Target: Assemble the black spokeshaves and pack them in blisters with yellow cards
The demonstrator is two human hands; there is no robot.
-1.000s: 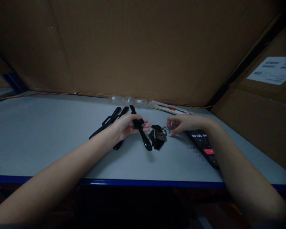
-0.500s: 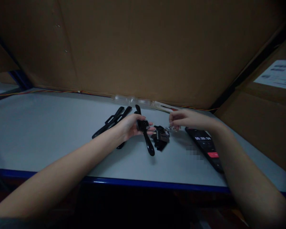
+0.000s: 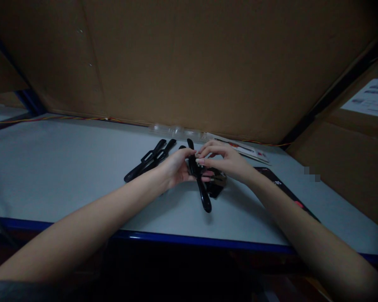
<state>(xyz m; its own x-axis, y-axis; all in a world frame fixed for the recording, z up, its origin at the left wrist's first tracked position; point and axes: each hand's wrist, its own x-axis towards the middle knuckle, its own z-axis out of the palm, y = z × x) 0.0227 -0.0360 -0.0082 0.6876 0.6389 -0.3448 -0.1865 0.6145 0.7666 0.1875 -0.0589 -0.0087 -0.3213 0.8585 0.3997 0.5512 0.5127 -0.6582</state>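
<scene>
Handle piece (image 3: 202, 195) of glossy black material, long and tapered with a blocky middle section, sits gripped between both hands above a pale grey workbench (image 3: 56, 167) with a blue front edge. Its narrow upper end rises past the fingers, and its rounded lower end points toward the person and hangs clear of the hands. The left hand (image 3: 174, 169) curls around the piece from the left, its fingers closed behind the middle section and partly hidden. From the right, the right hand (image 3: 225, 161) reaches over, its fingers (image 3: 209, 150) drawn together and pressed on the blocky section, with the thumb and forefinger almost meeting there. Whether anything small lies between those fingertips cannot be made out. Just below the right hand, a dark heap of black and metal parts (image 3: 218, 184) lies on the bench. Two similar black pieces (image 3: 149, 160) lie side by side beyond the left hand. Farther back are a clear plastic blister (image 3: 173, 130) and a printed card (image 3: 242, 147), while a black phone (image 3: 279, 180) lies partly under the right forearm.
</scene>
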